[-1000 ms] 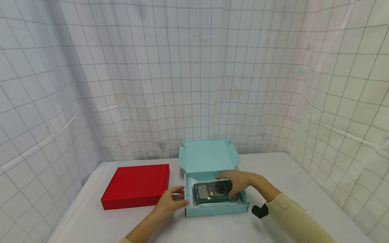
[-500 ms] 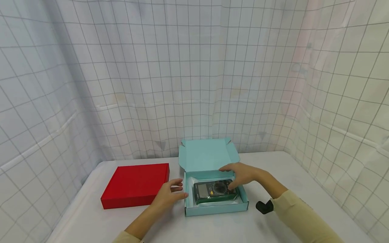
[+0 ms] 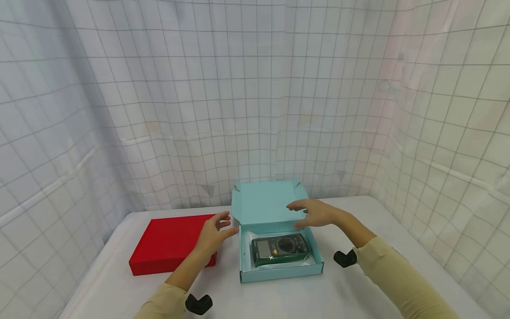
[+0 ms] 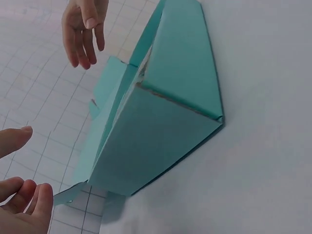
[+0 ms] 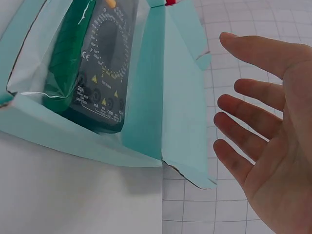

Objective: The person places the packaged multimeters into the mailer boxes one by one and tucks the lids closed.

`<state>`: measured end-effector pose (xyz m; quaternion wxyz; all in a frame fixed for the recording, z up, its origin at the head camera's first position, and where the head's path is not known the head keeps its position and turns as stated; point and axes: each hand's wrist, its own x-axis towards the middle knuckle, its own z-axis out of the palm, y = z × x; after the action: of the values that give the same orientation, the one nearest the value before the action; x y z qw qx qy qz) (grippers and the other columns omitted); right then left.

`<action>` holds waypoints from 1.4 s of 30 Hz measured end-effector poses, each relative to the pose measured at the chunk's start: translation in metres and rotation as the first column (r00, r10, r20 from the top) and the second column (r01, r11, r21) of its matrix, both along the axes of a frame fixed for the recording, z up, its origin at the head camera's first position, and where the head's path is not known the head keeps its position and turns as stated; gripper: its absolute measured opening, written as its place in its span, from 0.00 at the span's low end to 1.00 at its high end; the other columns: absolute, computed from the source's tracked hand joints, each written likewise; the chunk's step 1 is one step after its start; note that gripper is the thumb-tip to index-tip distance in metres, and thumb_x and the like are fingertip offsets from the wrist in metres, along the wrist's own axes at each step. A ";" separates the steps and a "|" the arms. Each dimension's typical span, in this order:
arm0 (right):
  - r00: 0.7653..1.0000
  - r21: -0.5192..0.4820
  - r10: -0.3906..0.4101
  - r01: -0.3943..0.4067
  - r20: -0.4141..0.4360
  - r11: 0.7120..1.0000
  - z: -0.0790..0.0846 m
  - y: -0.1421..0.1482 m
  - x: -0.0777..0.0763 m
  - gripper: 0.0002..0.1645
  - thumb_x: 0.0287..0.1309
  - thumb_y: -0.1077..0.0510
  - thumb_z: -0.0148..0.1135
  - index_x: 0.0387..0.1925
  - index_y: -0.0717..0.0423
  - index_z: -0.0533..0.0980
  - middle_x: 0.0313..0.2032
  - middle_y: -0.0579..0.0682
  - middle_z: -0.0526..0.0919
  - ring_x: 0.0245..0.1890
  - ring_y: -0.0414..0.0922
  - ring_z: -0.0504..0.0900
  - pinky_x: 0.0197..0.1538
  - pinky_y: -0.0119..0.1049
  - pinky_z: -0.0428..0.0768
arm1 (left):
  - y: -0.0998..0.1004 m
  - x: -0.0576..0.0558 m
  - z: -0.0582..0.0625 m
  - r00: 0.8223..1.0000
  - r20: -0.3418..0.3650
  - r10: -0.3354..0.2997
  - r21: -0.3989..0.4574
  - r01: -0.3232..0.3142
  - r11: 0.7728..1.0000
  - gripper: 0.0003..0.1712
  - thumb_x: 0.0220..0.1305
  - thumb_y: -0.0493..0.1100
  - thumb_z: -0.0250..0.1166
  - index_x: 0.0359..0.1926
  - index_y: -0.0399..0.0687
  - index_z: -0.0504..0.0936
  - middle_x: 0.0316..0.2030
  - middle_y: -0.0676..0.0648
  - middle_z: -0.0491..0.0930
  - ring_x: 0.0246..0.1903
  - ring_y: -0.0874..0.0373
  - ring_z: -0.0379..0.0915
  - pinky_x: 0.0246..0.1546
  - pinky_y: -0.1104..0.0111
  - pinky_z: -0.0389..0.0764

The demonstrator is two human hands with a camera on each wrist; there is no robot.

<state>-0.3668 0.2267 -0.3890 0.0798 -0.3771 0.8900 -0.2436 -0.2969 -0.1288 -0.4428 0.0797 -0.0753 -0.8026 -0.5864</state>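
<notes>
A multimeter [image 3: 280, 249] in clear plastic lies in the teal cardboard box [image 3: 282, 276], dial side up; its green edge and dial also show in the right wrist view. The box's lid [image 3: 266, 204] stands folded back behind it. My left hand [image 3: 213, 232] is raised just left of the box, fingers loosely bent and holding nothing. Over the box's back right corner hovers my right hand [image 3: 316, 212], its fingers spread and apart from the meter. In the right wrist view that hand [image 5: 273, 107] holds nothing.
A closed red box [image 3: 171, 246] lies on the white table to the left, partly behind my left hand. Grid-patterned curtains [image 3: 255, 110] hang around the table's back and sides. Black pieces [image 3: 345, 258] show by both cuffs.
My right hand has let go of the multimeter and risen towards the lid. My left hand has left the box's left side and moved up and away. The meter stays in the box.
</notes>
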 end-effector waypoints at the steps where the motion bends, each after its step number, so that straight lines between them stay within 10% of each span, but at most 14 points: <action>1: 1.000 -0.009 -0.012 0.012 -0.005 1.000 0.001 0.001 -0.001 0.43 0.64 0.45 0.70 0.73 0.62 0.68 0.68 0.61 0.74 0.68 0.58 0.72 0.66 0.59 0.72 | -0.002 -0.003 0.001 1.000 0.005 0.009 0.000 -0.009 1.000 0.38 0.64 0.39 0.74 0.71 0.37 0.70 0.64 0.35 0.74 0.62 0.37 0.73 0.58 0.47 0.78; 17: 0.981 -0.151 -0.189 0.179 -0.051 0.972 0.002 0.029 -0.029 0.38 0.67 0.53 0.66 0.73 0.64 0.67 0.67 0.64 0.74 0.67 0.63 0.72 0.65 0.60 0.73 | -0.008 -0.056 0.016 0.999 0.008 0.040 0.046 -0.040 0.998 0.39 0.68 0.40 0.70 0.75 0.36 0.65 0.69 0.33 0.67 0.68 0.39 0.65 0.65 0.45 0.71; 36: 0.909 -0.251 -0.414 0.413 0.052 0.875 -0.027 0.042 -0.050 0.36 0.72 0.54 0.63 0.71 0.71 0.66 0.64 0.65 0.76 0.64 0.63 0.76 0.61 0.58 0.78 | 0.011 -0.096 -0.014 0.993 0.056 0.104 0.064 -0.108 0.992 0.39 0.68 0.41 0.71 0.73 0.30 0.66 0.65 0.31 0.70 0.65 0.36 0.66 0.65 0.47 0.72; 42: 0.881 -0.332 -0.418 0.471 0.220 0.817 -0.044 0.035 -0.059 0.29 0.79 0.56 0.54 0.69 0.73 0.68 0.63 0.67 0.76 0.61 0.61 0.79 0.60 0.50 0.80 | 0.019 -0.098 -0.017 0.994 0.112 -0.002 0.328 -0.035 0.944 0.29 0.78 0.37 0.59 0.72 0.26 0.65 0.67 0.29 0.68 0.67 0.36 0.67 0.66 0.49 0.71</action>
<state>-0.4254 0.2615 -0.4327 0.0076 -0.1491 0.8822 -0.4465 -0.3950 -0.1094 -0.4594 0.0513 -0.0214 -0.6973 -0.7146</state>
